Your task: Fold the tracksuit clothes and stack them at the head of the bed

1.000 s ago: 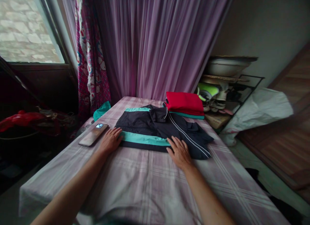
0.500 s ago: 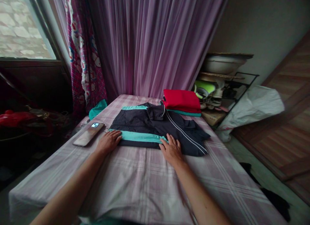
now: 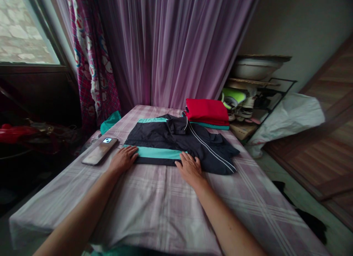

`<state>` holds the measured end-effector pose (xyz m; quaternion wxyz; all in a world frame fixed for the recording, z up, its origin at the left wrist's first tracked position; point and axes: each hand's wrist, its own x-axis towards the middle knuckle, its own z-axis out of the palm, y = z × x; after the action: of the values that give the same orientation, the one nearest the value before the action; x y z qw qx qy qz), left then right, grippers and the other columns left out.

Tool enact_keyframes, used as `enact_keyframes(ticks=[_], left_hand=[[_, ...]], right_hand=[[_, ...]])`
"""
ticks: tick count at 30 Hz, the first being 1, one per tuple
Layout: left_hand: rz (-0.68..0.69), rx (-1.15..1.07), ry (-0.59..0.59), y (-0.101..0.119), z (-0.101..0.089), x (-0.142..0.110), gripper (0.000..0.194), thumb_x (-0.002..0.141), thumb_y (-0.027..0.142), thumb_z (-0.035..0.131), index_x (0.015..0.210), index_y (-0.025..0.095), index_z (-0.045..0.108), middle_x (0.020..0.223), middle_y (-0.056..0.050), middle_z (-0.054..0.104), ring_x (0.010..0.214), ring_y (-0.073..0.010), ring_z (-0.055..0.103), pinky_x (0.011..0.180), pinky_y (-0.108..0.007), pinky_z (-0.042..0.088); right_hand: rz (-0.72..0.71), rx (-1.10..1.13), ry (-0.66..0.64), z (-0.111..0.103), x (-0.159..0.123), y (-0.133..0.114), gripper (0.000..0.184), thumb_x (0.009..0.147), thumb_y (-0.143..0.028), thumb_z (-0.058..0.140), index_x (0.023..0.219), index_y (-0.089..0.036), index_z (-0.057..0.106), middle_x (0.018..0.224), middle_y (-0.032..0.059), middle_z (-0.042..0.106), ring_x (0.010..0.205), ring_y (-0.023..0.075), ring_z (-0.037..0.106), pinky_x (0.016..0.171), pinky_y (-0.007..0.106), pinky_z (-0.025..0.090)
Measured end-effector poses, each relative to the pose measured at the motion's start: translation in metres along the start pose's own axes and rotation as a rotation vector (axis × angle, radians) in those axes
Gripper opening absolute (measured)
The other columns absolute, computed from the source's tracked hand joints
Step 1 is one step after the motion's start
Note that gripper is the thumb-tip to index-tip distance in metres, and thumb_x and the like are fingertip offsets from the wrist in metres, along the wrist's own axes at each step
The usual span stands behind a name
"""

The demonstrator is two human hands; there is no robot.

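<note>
A dark jacket (image 3: 154,134) with turquoise bands and white piping lies partly folded on a table spread with a checked cloth (image 3: 154,201). My left hand (image 3: 124,158) rests flat on its near left corner, at the end of the turquoise band. On the same near edge, further right, my right hand (image 3: 189,167) lies with fingers stretched over the band's other end. Neither hand grips the fabric. A phone (image 3: 100,151) lies face down just left of my left hand.
Folded red clothing (image 3: 207,112) sits on a turquoise piece at the table's far right. Purple curtains (image 3: 176,50) hang behind the table. To the right stand a shoe rack with a basin (image 3: 255,69) on top and a white sack (image 3: 292,118).
My right hand has slid a little to the left along the jacket's near edge. The left hand stays at its corner. The view has shifted slightly.
</note>
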<state>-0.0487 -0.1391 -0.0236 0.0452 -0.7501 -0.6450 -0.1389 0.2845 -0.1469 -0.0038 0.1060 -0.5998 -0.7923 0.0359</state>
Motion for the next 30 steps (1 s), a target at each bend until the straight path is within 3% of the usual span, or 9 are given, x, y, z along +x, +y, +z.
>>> enact_keyframes(ticks=[4, 8, 10, 18, 22, 27, 30], left_hand=[[-0.001, 0.009, -0.015, -0.001, 0.0, 0.001, 0.053, 0.096, 0.046, 0.034, 0.136, 0.021, 0.06, 0.141, -0.007, 0.061, 0.136, -0.0266, 0.05, 0.117, -0.045, 0.034], [-0.001, -0.008, -0.005, -0.002, 0.001, 0.001, 0.053, 0.096, 0.048, 0.035, 0.134, 0.023, 0.061, 0.141, -0.006, 0.061, 0.136, -0.0259, 0.049, 0.117, -0.044, 0.033], [0.0, -0.017, 0.002, -0.003, 0.002, 0.001, 0.053, 0.096, 0.049, 0.035, 0.134, 0.024, 0.061, 0.14, -0.006, 0.061, 0.136, -0.026, 0.05, 0.117, -0.044, 0.034], [0.011, -0.008, -0.029, -0.001, -0.002, 0.001, 0.056, 0.096, 0.049, 0.033, 0.135, 0.018, 0.06, 0.142, -0.009, 0.06, 0.136, -0.0279, 0.049, 0.116, -0.045, 0.034], [-0.034, 0.01, -0.032, 0.003, -0.004, -0.001, 0.053, 0.096, 0.046, 0.034, 0.135, 0.021, 0.06, 0.143, -0.007, 0.059, 0.137, -0.0264, 0.048, 0.116, -0.045, 0.033], [-0.182, 0.095, 0.009, 0.033, -0.003, 0.0, 0.043, 0.097, 0.04, 0.035, 0.128, 0.028, 0.063, 0.14, -0.006, 0.061, 0.134, -0.0301, 0.05, 0.116, -0.063, 0.023], [-0.1, 0.057, 0.042, 0.074, 0.003, 0.004, 0.042, 0.098, 0.042, 0.037, 0.129, 0.028, 0.062, 0.141, -0.008, 0.061, 0.133, -0.0301, 0.05, 0.117, -0.062, 0.02]], right_hand=[[0.0, -0.023, 0.067, -0.007, 0.007, -0.022, 0.053, 0.101, -0.047, 0.032, 0.137, -0.018, 0.057, 0.146, 0.0162, 0.053, 0.133, 0.0308, 0.047, 0.113, 0.057, 0.022], [-0.29, 0.005, -0.006, 0.001, 0.013, -0.034, 0.057, 0.101, -0.049, 0.032, 0.149, -0.02, 0.044, 0.157, 0.0091, 0.039, 0.146, 0.0243, 0.03, 0.12, 0.05, 0.015], [-0.347, 0.02, -0.079, 0.008, 0.014, -0.031, 0.058, 0.101, -0.049, 0.031, 0.151, -0.021, 0.04, 0.159, 0.0072, 0.036, 0.148, 0.0215, 0.028, 0.12, 0.047, 0.016], [-0.182, -0.028, -0.056, 0.009, 0.001, 0.02, 0.058, 0.102, -0.047, 0.029, 0.151, -0.018, 0.041, 0.159, 0.0101, 0.036, 0.147, 0.0224, 0.03, 0.121, 0.05, 0.012], [-0.14, -0.02, -0.04, 0.008, -0.002, 0.03, 0.056, 0.102, -0.046, 0.029, 0.151, -0.022, 0.041, 0.159, 0.008, 0.036, 0.147, 0.0224, 0.03, 0.12, 0.053, 0.014], [-0.126, 0.003, -0.024, 0.01, -0.002, 0.026, 0.054, 0.102, -0.045, 0.031, 0.149, -0.023, 0.043, 0.158, 0.0075, 0.038, 0.146, 0.0222, 0.031, 0.12, 0.053, 0.014], [-0.123, 0.017, -0.018, 0.01, -0.001, 0.026, 0.053, 0.102, -0.044, 0.031, 0.148, -0.024, 0.045, 0.158, 0.0076, 0.039, 0.146, 0.0225, 0.032, 0.12, 0.053, 0.013]])
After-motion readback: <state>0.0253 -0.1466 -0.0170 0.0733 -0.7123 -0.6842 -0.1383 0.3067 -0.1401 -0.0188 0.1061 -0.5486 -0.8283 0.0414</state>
